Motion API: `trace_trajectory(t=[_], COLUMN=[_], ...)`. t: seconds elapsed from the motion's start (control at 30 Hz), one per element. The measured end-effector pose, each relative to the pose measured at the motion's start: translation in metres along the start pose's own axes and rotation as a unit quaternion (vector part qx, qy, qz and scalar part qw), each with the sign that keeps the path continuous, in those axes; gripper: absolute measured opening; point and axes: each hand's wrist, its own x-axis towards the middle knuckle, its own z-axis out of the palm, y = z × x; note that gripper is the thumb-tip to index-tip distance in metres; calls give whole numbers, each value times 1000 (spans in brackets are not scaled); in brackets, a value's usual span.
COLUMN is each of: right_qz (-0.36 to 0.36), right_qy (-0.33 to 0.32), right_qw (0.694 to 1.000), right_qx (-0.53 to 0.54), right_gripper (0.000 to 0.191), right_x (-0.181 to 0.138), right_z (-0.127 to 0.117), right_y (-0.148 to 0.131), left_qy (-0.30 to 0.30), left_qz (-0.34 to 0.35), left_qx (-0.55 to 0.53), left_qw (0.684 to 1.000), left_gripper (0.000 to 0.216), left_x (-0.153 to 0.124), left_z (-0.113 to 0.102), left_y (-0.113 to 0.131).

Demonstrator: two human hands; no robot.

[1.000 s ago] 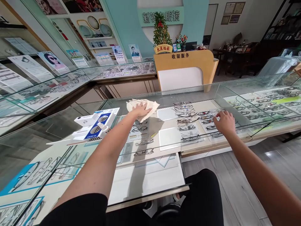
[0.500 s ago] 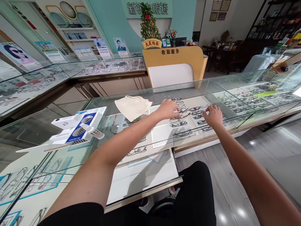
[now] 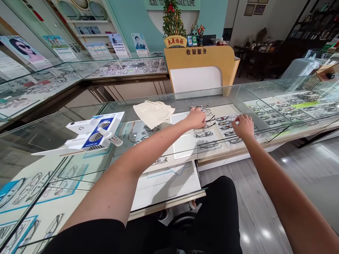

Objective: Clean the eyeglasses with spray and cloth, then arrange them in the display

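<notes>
My left hand (image 3: 196, 118) reaches over the display case, its fingers closed around part of a pair of eyeglasses (image 3: 210, 120) whose thin dark temples show to the right. The grip itself is largely hidden by the hand. Just beyond lies another pair of glasses (image 3: 199, 107). My right hand (image 3: 244, 127) hovers at the right side of the frames, fingers loosely curved, a gap between thumb and forefinger and nothing visible in it. Rows of glasses (image 3: 224, 121) lie between the hands. Closer to me is a clear-lensed pair (image 3: 203, 134).
A beige cloth (image 3: 153, 112), an opened blue-and-white box (image 3: 97, 132) and a small white bottle (image 3: 113, 139) rest on the glass counter at left. Below my left arm a white drawer (image 3: 169, 190) is pulled out. A wooden cashier desk (image 3: 201, 60) stands beyond.
My left hand has shifted away from me, toward the far glasses, and its fingers are more curled. My right hand stays over the same spot. The view has tilted slightly downward.
</notes>
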Motion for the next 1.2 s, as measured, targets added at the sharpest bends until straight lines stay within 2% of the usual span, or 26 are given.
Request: trace_trajectory(t=[0.1, 0.2, 0.3, 0.4, 0.47, 0.53, 0.67, 0.8, 0.87, 1.0, 1.2], right_qz=[1, -1, -4, -7, -4, 0, -1, -6, -8, -11, -4], right_qy=[-4, -4, 3, 13, 9, 3, 4, 14, 15, 8, -1], right_qw=[1000, 1000, 1000, 1000, 1000, 1000, 1000, 1000, 1000, 1000, 1000], right_qx=[-3, -3, -4, -8, -17, -24, -19, -12, -10, -8, -9], right_gripper=[18, 17, 17, 17, 17, 18, 19, 19, 19, 19, 17], right_x=[1, 2, 3, 4, 4, 5, 6, 7, 8, 8, 6], right_z=[-1, 0, 2, 4, 4, 3, 3, 6, 7, 6, 2], right_y=[0, 2, 4, 5, 4, 4, 4, 7, 8, 9, 7], left_qy=[18, 10, -63, -160, -203, -221, -190, -114, -81, -57, -36], left_qz=[-5, 0, -8, -52, -85, -120, -161, -162, -152, -134, -109], left_qx=[-28, -106, -198, -265, -274, -260, -194, -112, -65, -48, -45], left_qw=[999, 994, 978, 950, 936, 932, 949, 974, 983, 988, 992], left_gripper=[19, 24, 29, 36, 38, 39, 38, 35, 36, 32, 37], left_x=[-37, -97, -162, -215, -238, -252, -253, -226, -207, -172, -138], left_z=[-18, -40, -52, -42, -22, 4, 60, 105, 122, 151, 188], left_y=[3, 7, 14, 19, 20, 19, 5, -21, -35, -58, -69])
